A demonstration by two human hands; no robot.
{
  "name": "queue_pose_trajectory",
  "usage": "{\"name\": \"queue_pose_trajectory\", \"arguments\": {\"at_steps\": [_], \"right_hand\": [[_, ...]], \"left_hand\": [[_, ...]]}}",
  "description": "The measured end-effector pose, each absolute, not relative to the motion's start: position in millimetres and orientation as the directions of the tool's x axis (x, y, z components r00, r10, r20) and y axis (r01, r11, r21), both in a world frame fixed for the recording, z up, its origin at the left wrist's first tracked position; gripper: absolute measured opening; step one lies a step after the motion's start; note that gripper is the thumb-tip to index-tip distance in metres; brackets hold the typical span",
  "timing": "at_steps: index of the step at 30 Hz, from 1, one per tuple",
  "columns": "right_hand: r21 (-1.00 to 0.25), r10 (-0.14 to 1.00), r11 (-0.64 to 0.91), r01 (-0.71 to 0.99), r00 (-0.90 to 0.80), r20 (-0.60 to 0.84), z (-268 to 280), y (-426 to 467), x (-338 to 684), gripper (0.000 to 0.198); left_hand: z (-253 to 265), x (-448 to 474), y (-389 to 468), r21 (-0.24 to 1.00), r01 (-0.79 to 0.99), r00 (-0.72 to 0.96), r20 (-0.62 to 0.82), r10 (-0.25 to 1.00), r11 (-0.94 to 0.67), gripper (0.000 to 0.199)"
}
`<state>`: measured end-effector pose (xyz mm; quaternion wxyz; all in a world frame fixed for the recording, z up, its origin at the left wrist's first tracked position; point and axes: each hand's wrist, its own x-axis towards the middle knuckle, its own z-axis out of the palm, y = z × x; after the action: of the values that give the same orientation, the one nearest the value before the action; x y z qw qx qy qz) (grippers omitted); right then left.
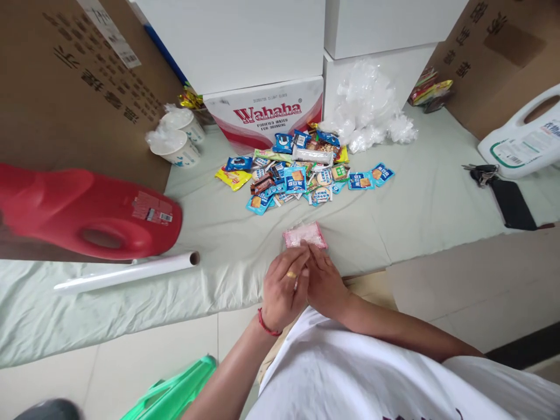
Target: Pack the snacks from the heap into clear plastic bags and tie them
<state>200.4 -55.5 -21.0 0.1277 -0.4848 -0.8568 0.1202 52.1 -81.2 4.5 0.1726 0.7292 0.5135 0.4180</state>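
Observation:
A flat pink-and-white packet (pixel 305 235) in clear plastic lies on the cloth-covered surface, close to its front edge. My left hand (pixel 285 287), with a ring and a red cord at the wrist, is closed at the packet's near side. Against it, fingers meeting, is my right hand (pixel 327 286), also closed. The fingertips overlap the packet's near edge. Anything pinched between them is hidden. Farther back is a loose pile of small wrapped snacks (pixel 295 179), mostly blue, yellow and white.
Behind the snacks stand a Wahaha carton (pixel 269 116) and crumpled clear plastic bags (pixel 367 108). At left are a red jug (pixel 144 224), a white roll (pixel 131 273) and paper cups (pixel 177 149). Keys (pixel 482 174), a black phone (pixel 511 203) and a white jug (pixel 525 140) are at right.

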Motion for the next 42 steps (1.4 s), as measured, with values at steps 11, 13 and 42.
{"name": "queue_pose_trajectory", "arguments": {"at_steps": [11, 13, 42], "right_hand": [[-0.694, 0.753, 0.552, 0.462, -0.634, 0.176, -16, -55, 258, 0.031], [-0.810, 0.815, 0.434, 0.396, -0.556, 0.165, -14, -56, 275, 0.021], [-0.811, 0.891, -0.454, -0.369, -0.205, -0.405, 0, 21, 392, 0.051]], "left_hand": [[-28, 45, -20, 0.412, 0.728, 0.561, 0.101, 0.822, -0.548, 0.076], [-29, 43, -23, 0.349, 0.744, 0.575, 0.101, 0.812, -0.570, 0.078], [19, 205, 35, 0.943, 0.333, 0.345, -0.098, 0.934, -0.024, 0.032]]}}
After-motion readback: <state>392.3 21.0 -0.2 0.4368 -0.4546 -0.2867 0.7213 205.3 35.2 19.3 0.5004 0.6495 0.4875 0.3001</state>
